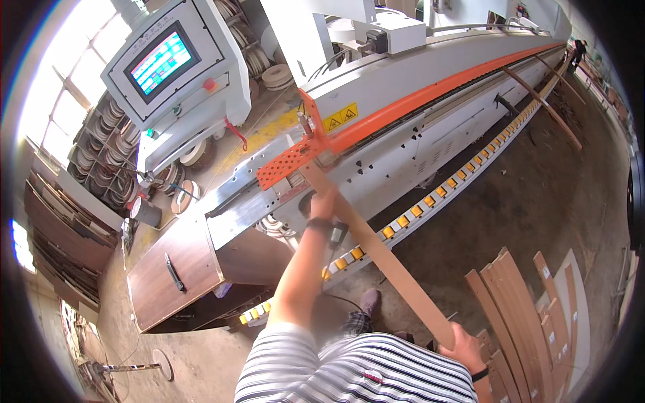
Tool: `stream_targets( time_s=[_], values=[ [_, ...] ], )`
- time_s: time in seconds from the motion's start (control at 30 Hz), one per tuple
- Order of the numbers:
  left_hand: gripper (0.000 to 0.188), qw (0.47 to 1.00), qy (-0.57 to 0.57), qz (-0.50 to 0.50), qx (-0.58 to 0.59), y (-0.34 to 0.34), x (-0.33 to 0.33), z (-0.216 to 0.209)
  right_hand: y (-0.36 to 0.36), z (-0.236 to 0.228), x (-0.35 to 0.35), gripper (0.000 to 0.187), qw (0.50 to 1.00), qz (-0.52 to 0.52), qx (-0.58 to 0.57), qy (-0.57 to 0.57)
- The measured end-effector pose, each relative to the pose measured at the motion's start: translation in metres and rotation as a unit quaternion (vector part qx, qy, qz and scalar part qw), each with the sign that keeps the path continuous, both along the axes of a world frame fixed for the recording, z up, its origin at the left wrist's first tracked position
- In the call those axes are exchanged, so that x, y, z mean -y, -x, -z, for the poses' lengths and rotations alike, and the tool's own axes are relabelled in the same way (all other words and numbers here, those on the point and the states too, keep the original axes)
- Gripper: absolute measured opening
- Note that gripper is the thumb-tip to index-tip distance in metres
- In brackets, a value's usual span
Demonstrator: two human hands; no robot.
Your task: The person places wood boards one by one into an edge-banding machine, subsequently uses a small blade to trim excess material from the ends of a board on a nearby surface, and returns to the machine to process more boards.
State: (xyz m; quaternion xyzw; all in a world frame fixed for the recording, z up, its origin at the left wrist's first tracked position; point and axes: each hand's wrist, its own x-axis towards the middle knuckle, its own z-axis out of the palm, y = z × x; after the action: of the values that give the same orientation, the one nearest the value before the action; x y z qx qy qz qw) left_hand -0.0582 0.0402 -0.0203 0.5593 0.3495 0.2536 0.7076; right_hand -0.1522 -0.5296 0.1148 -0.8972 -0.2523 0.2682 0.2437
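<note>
A long, narrow light-brown board [396, 272] slants from the machine's infeed down to my right side. My left hand [324, 205] is closed around it near its far end, with a dark band on the wrist. At the near end, my right hand [463, 346] grips the board by its edge. The board's far tip meets the orange perforated guard [285, 163] of the long grey-and-orange edge banding machine [403, 121]. I cannot tell whether the tip lies under the guard or only against it.
A control panel with a lit screen [160, 62] stands at the upper left. A utility knife [175, 272] lies on a brown cabinet [164, 289]. A roller rail [430, 200] with yellow rollers runs alongside the machine. Several board strips [517, 309] are stacked at right; a person [576, 54] stands far off.
</note>
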Motion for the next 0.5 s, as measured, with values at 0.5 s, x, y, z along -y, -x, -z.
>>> stream_targets(
  time_s=[0.5],
  values=[
    [0.072, 0.859, 0.11, 0.369, 0.337, 0.112, 0.248, -0.232, 0.013, 0.147, 0.253, 0.042, 0.936, 0.288, 0.184, 0.083]
  ],
)
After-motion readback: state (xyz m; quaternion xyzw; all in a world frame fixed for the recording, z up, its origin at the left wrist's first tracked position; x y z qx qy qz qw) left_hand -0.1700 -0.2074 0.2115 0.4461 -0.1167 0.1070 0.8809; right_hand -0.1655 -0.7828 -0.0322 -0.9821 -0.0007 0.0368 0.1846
